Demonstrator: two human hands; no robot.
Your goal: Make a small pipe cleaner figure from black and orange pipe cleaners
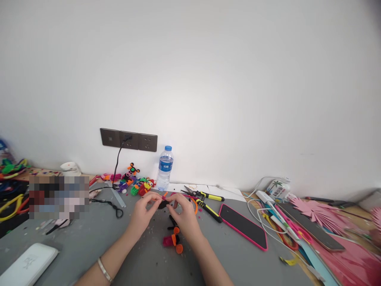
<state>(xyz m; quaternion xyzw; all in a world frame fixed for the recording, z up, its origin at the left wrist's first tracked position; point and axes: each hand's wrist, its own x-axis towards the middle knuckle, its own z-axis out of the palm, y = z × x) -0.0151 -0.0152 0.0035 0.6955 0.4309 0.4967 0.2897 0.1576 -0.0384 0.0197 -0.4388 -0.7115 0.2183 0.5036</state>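
Two hands, the left hand (145,209) and right hand (183,213), pinch one dark craft piece (163,204) between them, just in front of the bottle (164,168); pliers (205,204) lie right of it.

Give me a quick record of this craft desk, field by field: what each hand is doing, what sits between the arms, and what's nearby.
left hand: pinches one side of a small dark craft piece
right hand: pinches the other side of the same piece
between the arms: pink and orange figure lying on the grey table
right of hands: yellow-handled pliers, phone in pink case, face up
behind hands: water bottle upright by the wall, finished colourful figures
left wrist: silver bracelet
wall: socket strip, one cable plugged in
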